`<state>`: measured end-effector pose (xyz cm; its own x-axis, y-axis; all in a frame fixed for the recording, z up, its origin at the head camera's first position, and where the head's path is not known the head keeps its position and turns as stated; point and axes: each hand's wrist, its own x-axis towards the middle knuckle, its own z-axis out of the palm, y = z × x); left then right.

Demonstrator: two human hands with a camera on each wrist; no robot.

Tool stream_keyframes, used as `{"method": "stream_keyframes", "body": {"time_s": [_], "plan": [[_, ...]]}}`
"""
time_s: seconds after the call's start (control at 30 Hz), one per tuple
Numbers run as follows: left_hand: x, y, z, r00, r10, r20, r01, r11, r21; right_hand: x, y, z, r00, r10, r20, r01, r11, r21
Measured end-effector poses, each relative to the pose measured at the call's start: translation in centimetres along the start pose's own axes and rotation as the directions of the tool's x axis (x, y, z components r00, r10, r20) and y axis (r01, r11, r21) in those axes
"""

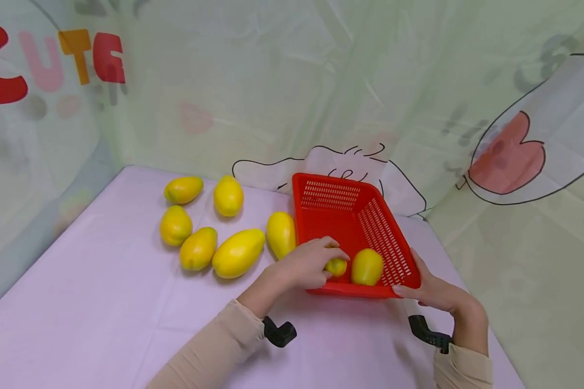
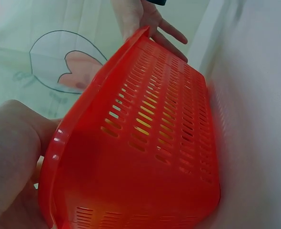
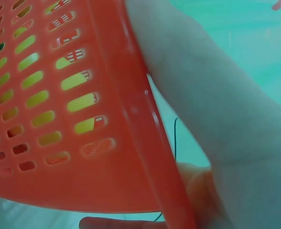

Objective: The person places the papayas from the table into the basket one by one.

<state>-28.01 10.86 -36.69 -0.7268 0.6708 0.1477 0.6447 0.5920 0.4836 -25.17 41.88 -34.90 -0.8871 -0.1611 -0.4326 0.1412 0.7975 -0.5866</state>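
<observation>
A red slotted plastic basket [image 1: 331, 224] stands on the table, with two yellow mangoes inside near its front wall. My left hand [image 1: 313, 262] reaches over the front left rim, its fingers curled over the left mango [image 1: 336, 267], which is partly hidden. Beside it lies the other mango [image 1: 367, 267], untouched. At the front right corner my right hand [image 1: 435, 289] grips the basket's rim, thumb on top and fingers outside. The left wrist view shows the basket's outer wall [image 2: 131, 167], with yellow showing through the slots. Through the slots in the right wrist view, yellow fruit [image 3: 81, 102] also shows.
Several more yellow mangoes [image 1: 238, 254] lie on the pale table cover [image 1: 102, 281] left of the basket. The closest mango [image 1: 281, 233] sits against the basket's left side. A printed cloth backdrop [image 1: 253, 97] hangs behind and at both sides.
</observation>
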Motion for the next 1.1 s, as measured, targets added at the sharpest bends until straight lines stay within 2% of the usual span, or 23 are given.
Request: {"method": "stream_keyframes", "body": {"time_s": [0.23,0.5,0.7,1.1], "plan": [[0.05,-0.08,-0.24,0.999,0.004,0.034,-0.007,0.997,0.083,0.19,-0.07,-0.07,1.000,0.001,0.000,-0.001,1.000,0.002],[0.21,-0.09,0.04,0.995,0.005,0.096,-0.023,0.981,0.192,0.02,0.09,-0.04,1.000,0.001,0.002,-0.001,1.000,0.002],[0.23,0.05,0.23,0.992,0.006,0.124,-0.035,0.971,0.235,0.11,0.45,0.01,1.000,0.002,0.004,-0.002,1.000,0.001],[0.14,-0.16,0.63,0.996,0.019,0.091,-0.039,0.973,0.227,0.28,0.42,-0.05,1.000,-0.012,-0.005,0.012,1.000,0.002]]}}
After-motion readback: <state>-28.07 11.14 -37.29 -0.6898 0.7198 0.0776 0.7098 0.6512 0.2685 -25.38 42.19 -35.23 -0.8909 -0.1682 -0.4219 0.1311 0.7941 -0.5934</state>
